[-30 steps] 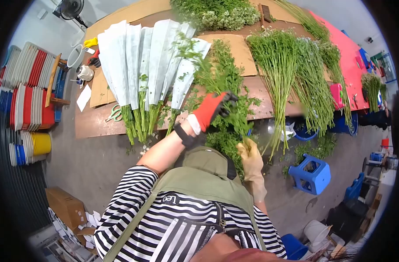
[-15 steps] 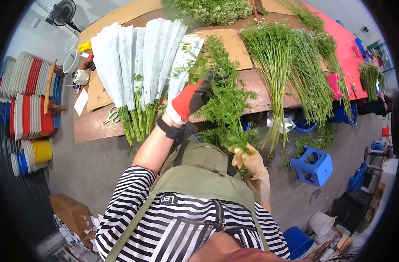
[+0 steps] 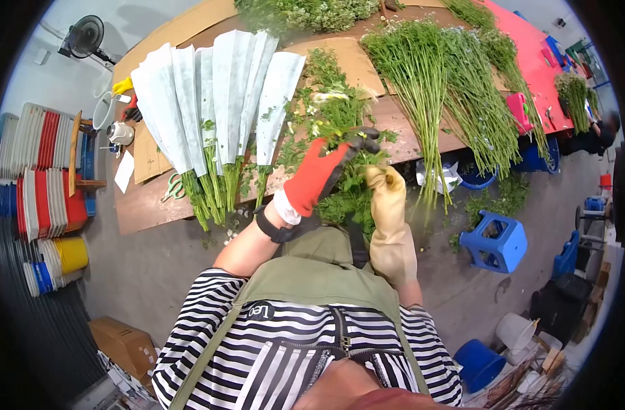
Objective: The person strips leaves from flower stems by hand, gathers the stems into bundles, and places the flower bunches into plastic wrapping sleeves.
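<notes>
My left hand (image 3: 326,167), in a red and black glove, is closed around leafy flower stems (image 3: 336,130) with small white and yellow blooms. Close beside it, my right hand (image 3: 386,188), in a pale yellow rubber glove, has its fingers curled shut against the same greenery, though the grip point is partly hidden. Loose green foliage (image 3: 350,205) hangs below both hands at the table edge. To the left lie flower bunches in white paper sleeves (image 3: 182,109), their green stems pointing toward me.
Long-stemmed bunches (image 3: 422,89) lie right of my hands, overhanging the table (image 3: 148,205). Green-handled scissors (image 3: 174,188) rest at its left edge. A blue stool (image 3: 497,239) stands on the floor at right. Stacked bins (image 3: 46,198) line the left side. A person (image 3: 600,133) is at far right.
My right hand has risen from the lower end of the greenery to beside my left hand. My left hand has shifted slightly lower and right; the white sleeve near it is less covered.
</notes>
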Available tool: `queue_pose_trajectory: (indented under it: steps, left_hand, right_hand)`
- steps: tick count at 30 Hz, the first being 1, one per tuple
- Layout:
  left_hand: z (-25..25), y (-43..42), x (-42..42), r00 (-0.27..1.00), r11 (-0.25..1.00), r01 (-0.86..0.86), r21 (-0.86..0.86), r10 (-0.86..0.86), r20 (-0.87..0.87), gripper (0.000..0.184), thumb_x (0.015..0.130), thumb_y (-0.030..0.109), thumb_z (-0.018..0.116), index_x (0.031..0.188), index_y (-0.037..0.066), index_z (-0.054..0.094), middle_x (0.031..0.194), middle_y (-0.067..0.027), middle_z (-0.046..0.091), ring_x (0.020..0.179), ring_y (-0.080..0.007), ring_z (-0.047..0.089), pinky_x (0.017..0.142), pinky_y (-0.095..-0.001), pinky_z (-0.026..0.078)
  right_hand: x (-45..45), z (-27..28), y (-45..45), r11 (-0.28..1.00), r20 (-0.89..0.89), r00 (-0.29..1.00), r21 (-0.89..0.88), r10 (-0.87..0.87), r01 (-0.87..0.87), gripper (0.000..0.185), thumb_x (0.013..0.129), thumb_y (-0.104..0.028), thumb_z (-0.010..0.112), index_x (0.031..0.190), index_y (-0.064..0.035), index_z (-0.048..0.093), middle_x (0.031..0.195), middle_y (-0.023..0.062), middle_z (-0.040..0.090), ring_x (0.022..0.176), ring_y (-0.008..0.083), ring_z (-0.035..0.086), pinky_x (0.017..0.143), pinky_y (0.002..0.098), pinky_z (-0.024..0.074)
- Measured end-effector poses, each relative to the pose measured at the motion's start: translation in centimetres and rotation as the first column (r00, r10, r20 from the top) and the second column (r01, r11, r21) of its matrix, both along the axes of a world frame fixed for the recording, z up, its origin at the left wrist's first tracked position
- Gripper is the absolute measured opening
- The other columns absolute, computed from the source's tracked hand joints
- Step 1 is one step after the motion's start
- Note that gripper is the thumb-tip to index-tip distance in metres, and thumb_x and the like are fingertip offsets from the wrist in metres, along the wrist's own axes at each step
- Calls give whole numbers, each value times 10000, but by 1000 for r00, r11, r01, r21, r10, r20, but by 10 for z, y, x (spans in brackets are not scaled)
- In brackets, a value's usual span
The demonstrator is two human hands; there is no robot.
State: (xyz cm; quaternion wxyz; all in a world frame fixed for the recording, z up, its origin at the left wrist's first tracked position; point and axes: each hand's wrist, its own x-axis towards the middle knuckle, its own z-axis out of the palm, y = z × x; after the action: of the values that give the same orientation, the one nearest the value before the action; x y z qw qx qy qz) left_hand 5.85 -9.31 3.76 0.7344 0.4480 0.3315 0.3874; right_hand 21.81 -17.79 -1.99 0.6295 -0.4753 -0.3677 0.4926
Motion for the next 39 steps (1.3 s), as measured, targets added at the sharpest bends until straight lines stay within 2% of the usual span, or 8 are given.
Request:
queue_pose_trajectory:
  steps: [12,15,18,20,23,27,29,39]
  left_hand:
    - [39,-6,-18,946,867,-325,378,302,123,401,1104,314,407,850,66,592,1030,-99,703,988,-196,609,899,-349,454]
    - [86,9,-58,882,809,-274,519,427,-200,463,1112,354,415,1150,15,727,886,-9,633,865,-123,556,821,-275,437]
    - [84,17,-62,926,869,-207,450,323,-197,459,1110,342,420,1154,11,735,875,-17,642,878,-137,581,857,-291,446]
    - [85,16,-55,955,879,-158,450,253,-158,442,1107,337,438,1200,7,718,894,-29,660,887,-145,597,877,-290,449]
    - [75,13,-40,988,927,-41,373,92,-120,431,1115,319,425,1307,13,660,1045,-45,707,946,-135,596,960,-312,438]
    - [65,0,-26,996,1000,-24,5,23,85,396,1091,336,484,1294,37,644,1082,-65,700,932,-135,612,926,-313,455]
    - [82,-8,-22,997,988,-41,152,50,-61,275,1072,253,550,1199,24,633,1075,-91,681,912,-123,587,842,-299,473]
    - [73,28,-55,949,989,-147,17,136,283,359,1093,405,471,850,141,469,795,2,448,602,-107,384,542,-269,352]
  right_hand:
    - [73,-44,-23,990,-870,491,110,52,90,359,1097,-269,463,761,-149,506,656,-45,386,630,114,422,697,293,441]
    - [127,-101,-47,820,-546,625,-477,-558,316,356,1069,-368,552,812,-122,550,523,-52,362,419,75,289,524,263,442]
    - [112,-71,-43,687,401,911,-636,-97,353,516,972,-461,645,1307,-74,581,866,87,677,608,147,548,625,321,512]
    - [88,-26,-29,784,836,495,-465,237,410,743,880,-486,719,1467,-96,483,1313,179,638,1160,259,642,879,353,547]
    - [44,32,7,977,251,963,-208,102,-50,621,936,-255,710,1441,38,498,1359,185,618,1258,262,594,1049,356,487]
    - [-11,104,39,792,107,787,-155,607,-590,458,953,-257,687,1306,28,628,1192,162,725,1114,212,687,975,322,525]
    - [-33,159,43,702,525,505,-662,685,-264,341,988,-221,598,1248,-14,673,942,112,762,943,176,733,865,289,553]
    - [-16,41,-11,918,654,647,-227,391,-326,283,980,-323,628,921,-58,708,829,97,682,859,292,654,769,395,501]
